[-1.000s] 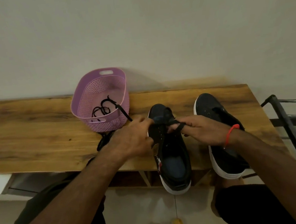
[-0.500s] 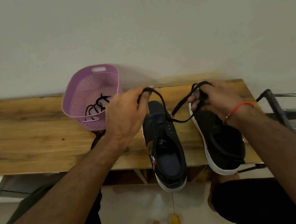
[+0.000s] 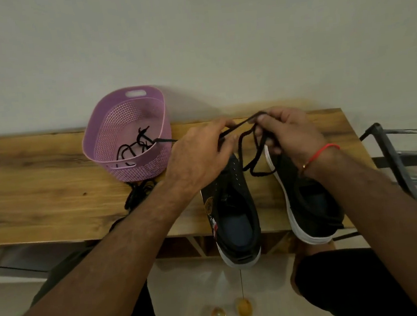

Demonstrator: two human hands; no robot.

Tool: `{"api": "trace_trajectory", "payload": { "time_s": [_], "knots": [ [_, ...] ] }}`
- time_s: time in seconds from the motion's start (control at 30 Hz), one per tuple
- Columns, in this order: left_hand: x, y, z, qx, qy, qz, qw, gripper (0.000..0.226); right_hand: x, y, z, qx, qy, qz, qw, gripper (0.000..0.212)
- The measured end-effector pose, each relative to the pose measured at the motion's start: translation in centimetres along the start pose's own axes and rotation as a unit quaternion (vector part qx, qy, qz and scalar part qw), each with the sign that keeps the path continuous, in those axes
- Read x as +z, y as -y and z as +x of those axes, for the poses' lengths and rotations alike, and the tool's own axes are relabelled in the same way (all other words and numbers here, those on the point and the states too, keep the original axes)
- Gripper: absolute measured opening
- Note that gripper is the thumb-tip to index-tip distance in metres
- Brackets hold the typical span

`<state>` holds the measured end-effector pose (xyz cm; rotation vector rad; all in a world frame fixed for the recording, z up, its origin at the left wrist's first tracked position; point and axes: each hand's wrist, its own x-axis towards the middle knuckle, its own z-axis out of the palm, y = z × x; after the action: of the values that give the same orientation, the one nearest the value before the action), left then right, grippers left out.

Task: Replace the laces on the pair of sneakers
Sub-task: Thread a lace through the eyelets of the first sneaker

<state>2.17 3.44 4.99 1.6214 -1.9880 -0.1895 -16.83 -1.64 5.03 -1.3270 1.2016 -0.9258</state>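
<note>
Here the left hand [image 3: 197, 156] and right hand [image 3: 289, 132] each pinch the black lace [image 3: 249, 159] above the toes of two black sneakers [image 3: 235, 206] on the wooden table [image 3: 39, 179]; each grip is curled round it. The hands hide both toes, and the lace's path through the fingers is unclear. More laces [image 3: 135, 147] lie in the purple basket [image 3: 121, 110].

No readable text or numbers

The black fabric sneaker with white sole [image 3: 235, 206], centre frame, carries a yellow side badge, too small to read.
</note>
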Motion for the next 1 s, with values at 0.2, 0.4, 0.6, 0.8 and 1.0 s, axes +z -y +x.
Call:
{"api": "trace_trajectory", "payload": {
  "time_s": [0.2, 0.4, 0.6, 0.8, 1.0],
  "knots": [
    [-2.3, 4.4, 0.2, -0.086, -0.003, 0.103, 0.991, 0.030, -3.2, 0.8, 2.0, 0.017, -0.179, 0.327, 0.928, 0.023],
    [-5.0, 6.0, -0.1, -0.125, -0.082, 0.111, 0.983, 0.047, -4.1, 0.8, 2.3, -0.002, -0.163, 0.396, 0.904, 0.016],
    [-3.6, 4.8, 0.6, -0.206, -0.054, -0.070, 0.975, 0.026, -1.8, 0.3, 1.3, 0.008, 0.020, -0.147, 0.989, 0.050],
    [-2.6, 4.1, 1.2, -0.344, 0.023, -0.426, 0.836, 0.036, -1.8, 0.1, 0.7, -0.083, -0.076, -0.199, 0.974, 0.037],
    [0.0, 3.2, -0.1, -0.247, 0.139, -0.221, 0.933, 0.034, 0.0, -0.3, 0.2, -0.051, -0.046, -0.164, 0.984, 0.005]
  ]
}}
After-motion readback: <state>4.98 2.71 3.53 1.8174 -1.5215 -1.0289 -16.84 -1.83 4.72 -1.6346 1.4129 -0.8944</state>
